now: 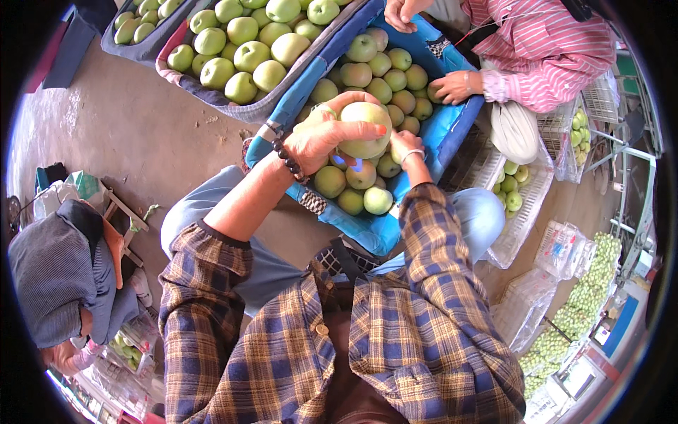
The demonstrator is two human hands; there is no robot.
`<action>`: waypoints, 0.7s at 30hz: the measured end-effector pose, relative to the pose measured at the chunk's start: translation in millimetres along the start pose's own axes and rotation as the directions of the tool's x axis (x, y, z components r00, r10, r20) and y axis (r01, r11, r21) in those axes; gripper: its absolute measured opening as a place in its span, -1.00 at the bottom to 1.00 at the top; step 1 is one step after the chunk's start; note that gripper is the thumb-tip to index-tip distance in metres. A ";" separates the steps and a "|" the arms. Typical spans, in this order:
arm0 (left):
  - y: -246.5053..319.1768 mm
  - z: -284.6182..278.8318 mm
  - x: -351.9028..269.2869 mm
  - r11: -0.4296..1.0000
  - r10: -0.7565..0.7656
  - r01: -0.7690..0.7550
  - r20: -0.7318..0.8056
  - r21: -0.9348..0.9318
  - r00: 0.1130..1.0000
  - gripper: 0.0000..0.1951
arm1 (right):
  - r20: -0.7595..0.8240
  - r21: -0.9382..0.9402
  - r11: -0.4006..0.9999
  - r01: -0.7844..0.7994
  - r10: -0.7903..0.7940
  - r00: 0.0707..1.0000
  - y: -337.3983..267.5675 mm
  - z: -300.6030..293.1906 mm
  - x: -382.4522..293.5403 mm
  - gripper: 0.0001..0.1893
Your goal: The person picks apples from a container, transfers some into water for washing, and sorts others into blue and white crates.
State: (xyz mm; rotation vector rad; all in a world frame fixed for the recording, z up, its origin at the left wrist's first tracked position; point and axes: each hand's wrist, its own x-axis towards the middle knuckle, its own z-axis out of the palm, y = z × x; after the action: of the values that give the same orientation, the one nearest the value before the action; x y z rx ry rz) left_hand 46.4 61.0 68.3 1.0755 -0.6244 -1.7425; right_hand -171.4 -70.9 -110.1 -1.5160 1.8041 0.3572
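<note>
Raised over a blue fabric-lined bin, my left hand grips a pale green apple, with the thumb across its side. A small bright blue item shows just beneath that hand; I cannot tell what it is. My right hand reaches low into the bin beside loose green apples with a reddish blush. Its fingertips are partly hidden behind the held apple, so whether they grasp one is unclear. The bin stands between my knees, its apples lying in a loose heap.
Across the bin, a co-worker in a striped sleeve has one hand on an apple in it. Padded crates of larger green apples stand at upper left. White plastic crates are at right. Another person sits at left.
</note>
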 end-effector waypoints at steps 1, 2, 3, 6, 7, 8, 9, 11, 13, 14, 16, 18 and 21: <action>-0.4 -1.4 1.0 1.000 0.003 -0.002 -0.009 0.015 1.000 -0.45 | -0.106 -0.161 0.986 0.041 -0.059 0.993 -10.7 10.7 -21.0 -0.08; -0.4 0.3 4.5 0.999 0.002 -0.002 -0.004 0.035 1.000 -0.45 | -0.151 -0.294 0.955 0.037 -0.085 0.985 -10.7 21.4 -25.9 -0.14; -1.6 -2.5 4.8 1.000 -0.003 0.004 -0.032 0.028 0.999 -0.45 | -0.160 -0.348 0.937 0.008 -0.067 0.985 -25.6 28.7 -47.1 -0.19; -1.7 -2.8 7.5 1.000 -0.024 0.024 -0.081 -0.002 0.996 -0.45 | -0.196 -0.397 0.916 -0.054 -0.027 0.980 -36.9 35.8 -66.4 -0.18; -0.7 -2.3 7.1 0.999 -0.032 0.035 -0.097 0.026 0.995 -0.44 | -0.189 -0.369 0.928 -0.042 -0.031 0.981 -34.9 33.9 -65.3 -0.18; -0.4 -2.1 6.0 0.998 -0.038 0.045 -0.114 0.054 0.993 -0.44 | -0.182 -0.341 0.939 -0.028 -0.037 0.983 -31.2 31.3 -61.7 -0.18; 1.2 -1.9 7.0 0.996 -0.034 0.045 -0.128 0.081 0.991 -0.44 | -0.184 -0.316 0.949 -0.014 -0.047 0.982 -27.4 25.3 -56.0 -0.18; 2.7 1.9 7.0 0.985 0.001 0.028 -0.167 0.173 0.986 -0.44 | -0.215 -0.172 0.985 0.000 -0.037 0.976 -15.2 18.2 -41.5 -0.14; -6.5 0.7 15.1 0.981 -0.003 0.028 -0.130 0.194 0.992 -0.45 | -0.223 -0.004 1.000 0.011 -0.011 0.975 12.1 18.8 -11.4 -0.12; -10.3 0.2 16.8 0.964 0.035 -0.002 -0.119 0.265 0.992 -0.45 | -0.085 0.272 0.960 0.069 -0.047 0.995 21.8 13.6 -2.4 -0.15; -18.4 -0.3 14.5 0.915 0.102 -0.051 -0.108 0.401 0.989 -0.45 | 0.254 0.839 0.507 -0.196 -0.046 0.966 11.7 9.8 -29.5 -0.19; -33.0 0.8 20.3 0.621 0.433 -0.325 0.033 0.713 0.901 -0.42 | 0.327 0.943 0.055 -0.328 -0.334 0.884 -6.7 -1.7 -72.1 -0.19; -41.7 13.8 17.1 0.357 0.502 -0.424 0.211 0.832 0.839 -0.36 | 0.250 0.865 -0.237 -0.442 -0.558 0.791 -37.5 3.8 -113.8 -0.26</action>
State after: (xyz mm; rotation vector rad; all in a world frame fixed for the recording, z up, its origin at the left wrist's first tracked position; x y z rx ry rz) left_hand 12.6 61.6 35.5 1.4122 -1.6961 -0.7862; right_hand -131.9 4.5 -25.6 -0.0346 0.6863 -0.6442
